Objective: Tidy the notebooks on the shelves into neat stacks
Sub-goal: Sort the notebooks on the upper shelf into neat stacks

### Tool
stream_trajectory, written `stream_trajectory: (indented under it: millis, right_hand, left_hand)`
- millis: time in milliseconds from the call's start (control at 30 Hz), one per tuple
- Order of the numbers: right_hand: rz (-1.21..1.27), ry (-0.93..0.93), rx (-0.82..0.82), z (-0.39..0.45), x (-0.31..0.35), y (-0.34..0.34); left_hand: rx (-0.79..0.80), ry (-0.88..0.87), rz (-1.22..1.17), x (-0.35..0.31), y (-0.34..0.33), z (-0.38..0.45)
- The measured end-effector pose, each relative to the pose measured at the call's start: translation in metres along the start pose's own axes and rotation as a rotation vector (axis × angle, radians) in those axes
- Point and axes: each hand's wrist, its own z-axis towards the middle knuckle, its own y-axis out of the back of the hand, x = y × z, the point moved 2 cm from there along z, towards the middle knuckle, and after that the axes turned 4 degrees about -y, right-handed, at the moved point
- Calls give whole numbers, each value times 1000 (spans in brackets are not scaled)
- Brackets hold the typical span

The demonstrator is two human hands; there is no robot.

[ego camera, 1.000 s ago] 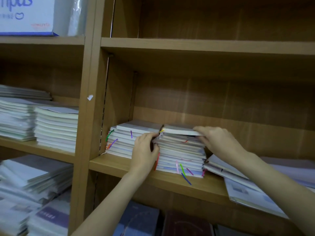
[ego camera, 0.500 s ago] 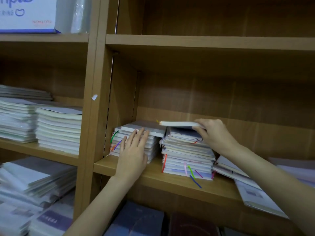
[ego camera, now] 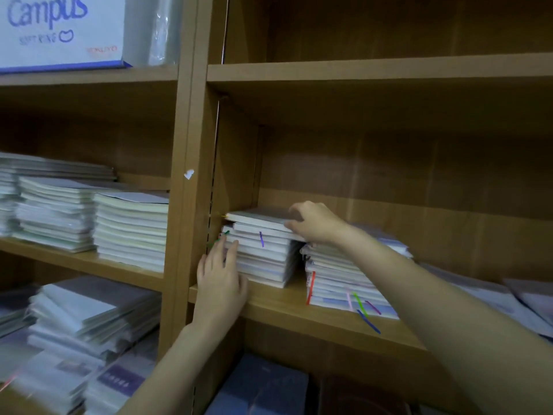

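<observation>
Left hand: fingers straight, flat against the left stack front.
Right hand: fingers curled, gripping the top notebook (gray cover) on that stack.
Right stack: just beside, same shelf.

The right arm covers the top of the right stack, so its top book cannot be seen. The right hand hides the right end of the top notebook. The left hand covers the lower left corner of the left stack. At the lower left, the piles of books are blurry. The white box at the upper left is cut off by the edge. The loose papers at the right edge are blurry too.
</observation>
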Motion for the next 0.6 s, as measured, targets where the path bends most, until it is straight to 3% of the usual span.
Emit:
stream_trajectory:
  millis: [200,367,600]
  right_hand:
    - [-143,-13,-102,-55,-52,40]
    - [-127,-228,-102,-119,-123,85]
    - [-194,-506,-43,-206,-213,140]
  left_hand:
    - [-10,-3,-151,-35,12,7]
    - [-12,-87,-239,-84,9,8]
    - [-28,-252,-522,-204,-5,12]
